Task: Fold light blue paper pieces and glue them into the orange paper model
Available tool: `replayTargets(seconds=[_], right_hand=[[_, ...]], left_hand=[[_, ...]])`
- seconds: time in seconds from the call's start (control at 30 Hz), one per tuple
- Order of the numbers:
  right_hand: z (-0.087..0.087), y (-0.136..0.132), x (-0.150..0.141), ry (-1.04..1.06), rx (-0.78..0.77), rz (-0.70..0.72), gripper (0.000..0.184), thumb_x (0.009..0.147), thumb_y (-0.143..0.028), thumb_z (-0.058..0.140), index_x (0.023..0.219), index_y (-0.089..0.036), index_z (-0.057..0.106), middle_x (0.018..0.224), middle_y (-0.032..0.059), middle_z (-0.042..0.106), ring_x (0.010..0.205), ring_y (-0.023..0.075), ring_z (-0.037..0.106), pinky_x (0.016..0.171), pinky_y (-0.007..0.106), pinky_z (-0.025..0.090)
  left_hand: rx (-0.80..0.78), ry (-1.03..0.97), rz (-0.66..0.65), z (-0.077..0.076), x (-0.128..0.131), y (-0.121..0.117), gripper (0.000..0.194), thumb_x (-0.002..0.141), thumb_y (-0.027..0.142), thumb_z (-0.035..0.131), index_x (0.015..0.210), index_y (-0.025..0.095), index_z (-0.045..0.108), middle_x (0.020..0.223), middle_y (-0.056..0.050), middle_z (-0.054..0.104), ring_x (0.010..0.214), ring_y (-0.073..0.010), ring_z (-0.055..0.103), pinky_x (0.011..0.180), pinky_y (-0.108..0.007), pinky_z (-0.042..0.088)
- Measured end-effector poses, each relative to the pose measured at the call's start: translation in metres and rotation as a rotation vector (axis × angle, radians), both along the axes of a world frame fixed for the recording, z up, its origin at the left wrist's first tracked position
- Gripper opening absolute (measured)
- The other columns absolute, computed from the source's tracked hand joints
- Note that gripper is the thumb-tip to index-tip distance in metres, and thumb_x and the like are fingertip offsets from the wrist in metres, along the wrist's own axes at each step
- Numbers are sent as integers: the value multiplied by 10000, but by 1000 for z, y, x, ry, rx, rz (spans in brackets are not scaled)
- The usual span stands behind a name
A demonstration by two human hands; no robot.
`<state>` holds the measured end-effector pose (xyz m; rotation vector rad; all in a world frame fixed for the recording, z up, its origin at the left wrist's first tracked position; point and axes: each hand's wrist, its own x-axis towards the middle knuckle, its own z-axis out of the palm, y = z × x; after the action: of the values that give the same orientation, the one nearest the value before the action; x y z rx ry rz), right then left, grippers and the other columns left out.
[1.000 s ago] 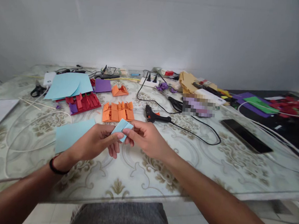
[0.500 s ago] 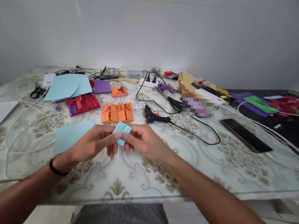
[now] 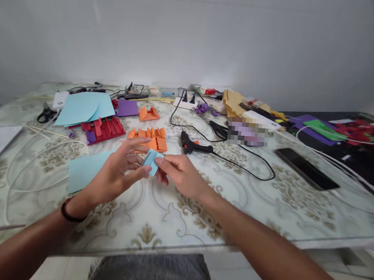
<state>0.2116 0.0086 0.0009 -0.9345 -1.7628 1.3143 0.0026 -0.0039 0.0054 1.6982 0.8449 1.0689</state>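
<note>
A small folded piece of light blue paper [image 3: 152,160] is held between both hands above the patterned table [image 3: 168,212]. My left hand [image 3: 118,173] pinches its left edge with thumb and a finger, the other fingers spread upward. My right hand [image 3: 179,176] pinches its right edge with thumb and forefinger. A larger light blue sheet [image 3: 84,170] lies flat on the table under my left hand. Just beyond the hands lie orange folded paper pieces [image 3: 148,139] and a black glue gun [image 3: 193,146].
Red and purple folded pieces [image 3: 105,129], light blue sheets [image 3: 81,108], a purple square [image 3: 128,107], scissors [image 3: 46,114] and another pair of scissors [image 3: 218,129], a power strip [image 3: 186,102], cables and a black phone [image 3: 306,169] lie about. A white cord [image 3: 44,146] loops at left.
My left hand has lifted and spread its upper fingers, and the blue piece has turned more edge-on between the two pinches. Both hands stay in about the same spot.
</note>
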Motion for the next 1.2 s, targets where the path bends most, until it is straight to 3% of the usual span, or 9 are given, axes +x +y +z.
replayTargets(seconds=[0.1,0.27,0.37,0.5,0.67,0.8,0.87,1.03,1.2], right_hand=[[-1,1,-1,-40,-11,-39,461,992,-440,549,619,-172,591,544,-7,581,502,110,524,548,246,410],[0,0,0,-27,61,-7,499,1018,-483,512,625,-177,540,579,-23,542,540,98,487,575,247,385],[1,1,1,27,75,39,500,1031,-530,483,684,-178,552,638,-15,559,598,109,513,628,255,416],[0,2,3,24,57,34,457,1013,-542,529,732,-182,555,665,-16,556,617,119,515,631,267,425],[-4,2,1,21,105,-75,220,959,-413,651,1014,-214,574,806,-26,570,668,125,558,624,263,468],[-4,2,1,12,211,-141,395,888,-254,712,1241,-267,535,1034,1,595,723,108,613,660,257,519],[-2,3,1,-11,254,-134,375,879,-226,715,1223,-268,572,1055,5,596,749,105,624,683,256,530],[-2,3,2,-33,300,-126,252,882,-258,739,1115,-251,645,1002,6,610,776,119,619,668,250,533],[-1,3,4,-24,357,-148,159,896,-293,756,1046,-253,722,1001,25,615,793,130,612,631,241,528]], left_hand=[[137,160,-34,-3,-1,1,547,878,258,795,1383,318,594,1296,-69,602,1022,-192,674,893,-338,604],[-42,97,-91,-1,1,0,535,908,262,768,1396,242,551,862,-13,660,808,-171,664,795,-337,585],[-175,-94,-146,2,1,0,465,943,241,721,1382,251,567,1010,-58,709,920,-194,702,806,-323,589],[-202,-219,-163,5,0,0,402,953,192,682,1349,255,642,1188,-87,705,971,-192,707,817,-311,610],[-183,-167,-72,6,0,1,406,950,212,679,1355,238,673,1212,-97,737,980,-212,724,792,-308,629],[-160,-17,9,6,0,2,401,971,288,655,1367,225,676,1171,-86,772,840,-185,740,792,-331,638],[-125,34,22,6,-1,2,381,984,309,631,1353,233,687,1190,-79,775,858,-192,746,805,-336,635],[15,200,30,9,0,1,273,999,324,600,1180,241,787,1230,-66,777,1167,-248,700,1072,-388,523],[-3,227,-4,15,-1,-1,306,1031,375,550,1174,257,793,1222,-65,776,1110,-247,707,981,-368,541]])
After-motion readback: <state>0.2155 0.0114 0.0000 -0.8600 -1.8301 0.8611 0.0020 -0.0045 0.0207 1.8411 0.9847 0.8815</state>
